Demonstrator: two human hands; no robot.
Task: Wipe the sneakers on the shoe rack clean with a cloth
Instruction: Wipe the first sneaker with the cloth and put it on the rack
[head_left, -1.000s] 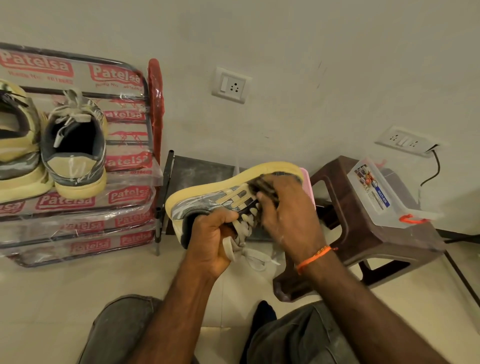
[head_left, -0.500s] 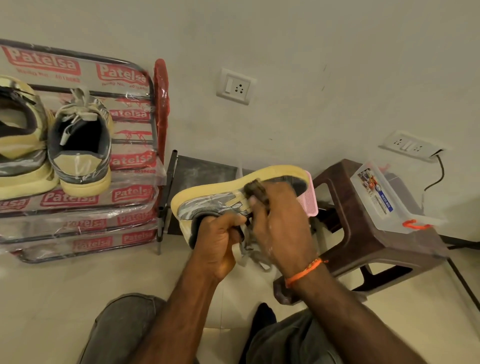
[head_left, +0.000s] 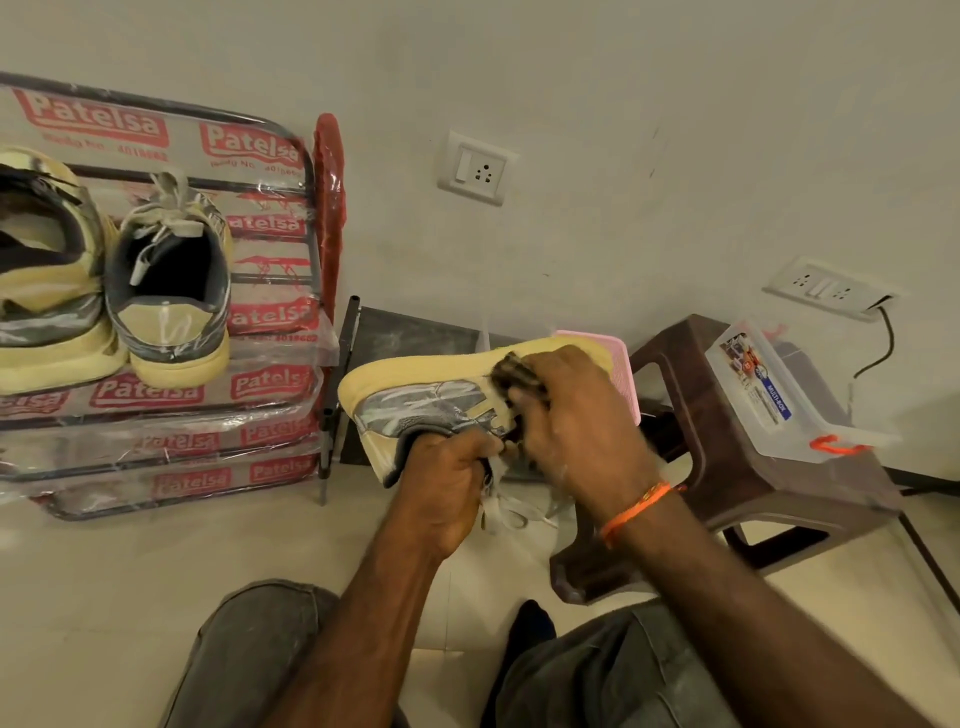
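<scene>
Nearest, the person's knees in grey trousers (head_left: 249, 660) frame a strip of pale tiled floor (head_left: 104, 582). Above them the left hand (head_left: 449, 486) curls round the collar of a grey and cream lace-up sneaker with a yellow sole (head_left: 415, 400), held on its side with the sole turned up and its laces hanging beneath the hand. The right hand (head_left: 576, 431), an orange thread band (head_left: 636, 506) at its wrist, grips a dark bunched cloth (head_left: 511, 371) and presses it on the sneaker's side near the sole. Just right of the sneaker stands a brown plastic stool (head_left: 717, 467) carrying a clear plastic box with an orange clasp (head_left: 779, 395). Well left of the sneaker, a plastic-wrapped metal shoe rack (head_left: 270, 426) holds two more matching sneakers (head_left: 171, 291), heels facing out. Behind, a white wall socket (head_left: 475, 169) sits above the sneaker.
</scene>
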